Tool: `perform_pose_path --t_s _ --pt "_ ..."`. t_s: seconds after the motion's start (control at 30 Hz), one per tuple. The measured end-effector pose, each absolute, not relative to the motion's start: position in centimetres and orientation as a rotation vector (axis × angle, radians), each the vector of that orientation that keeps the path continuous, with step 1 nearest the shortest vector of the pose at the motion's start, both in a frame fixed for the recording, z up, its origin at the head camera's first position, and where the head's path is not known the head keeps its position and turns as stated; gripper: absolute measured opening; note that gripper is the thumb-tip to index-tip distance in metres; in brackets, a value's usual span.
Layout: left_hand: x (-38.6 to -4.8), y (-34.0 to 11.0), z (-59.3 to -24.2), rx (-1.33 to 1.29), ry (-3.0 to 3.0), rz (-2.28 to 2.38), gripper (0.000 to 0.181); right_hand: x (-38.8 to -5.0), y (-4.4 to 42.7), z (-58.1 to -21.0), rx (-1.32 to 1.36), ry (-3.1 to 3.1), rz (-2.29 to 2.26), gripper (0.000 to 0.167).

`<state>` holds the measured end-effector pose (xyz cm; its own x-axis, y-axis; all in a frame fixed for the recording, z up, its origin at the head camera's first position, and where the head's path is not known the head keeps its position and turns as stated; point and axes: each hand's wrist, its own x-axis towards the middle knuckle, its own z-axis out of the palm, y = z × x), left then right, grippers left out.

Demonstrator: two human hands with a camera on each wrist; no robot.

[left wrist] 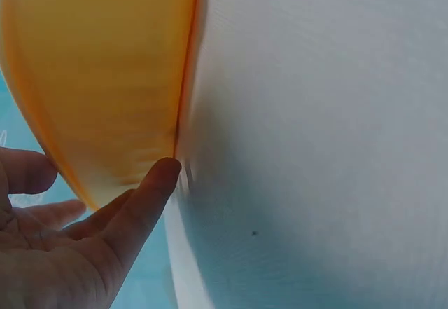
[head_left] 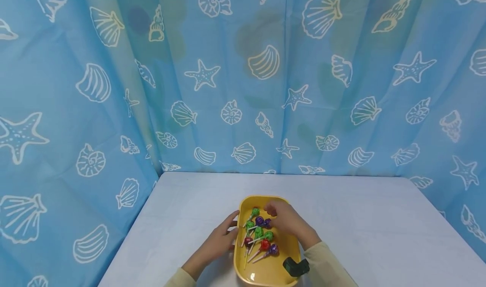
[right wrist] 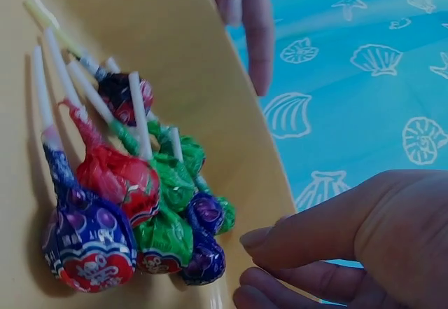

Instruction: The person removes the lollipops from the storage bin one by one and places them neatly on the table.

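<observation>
Several wrapped lollipops lie in a yellow tray [head_left: 288, 247]: green ones [head_left: 259, 233], a red one [head_left: 265, 245], purple ones [head_left: 273, 249] and a dark red one [head_left: 248, 242]. Their white or yellowish sticks mostly point to the near left. My left hand [head_left: 220, 240] is at the tray's left side, its fingertips against the outer wall in the left wrist view. Over the far right part of the tray is my right hand [head_left: 290, 220], fingers loosely bent beside the purple and green lollipops. Nothing shows between thumb and fingers in the right wrist view.
The tray stands on a white-covered table [head_left: 360, 228]. A blue curtain [head_left: 243, 88] with white shells and starfish hangs behind and at the sides. A dark green angular object [head_left: 295, 267] appears by the right forearm, over the tray's near right corner.
</observation>
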<state>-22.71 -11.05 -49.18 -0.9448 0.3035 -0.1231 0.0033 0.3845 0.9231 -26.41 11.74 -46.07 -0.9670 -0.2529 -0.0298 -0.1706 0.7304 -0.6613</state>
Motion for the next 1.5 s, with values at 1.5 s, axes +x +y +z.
perform_pose_path --t_s 1.5 --pt "-23.0 -11.1 -49.3 0.238 2.36 1.539 0.058 -29.1 10.7 -48.9 -0.377 2.616 -1.05 0.027"
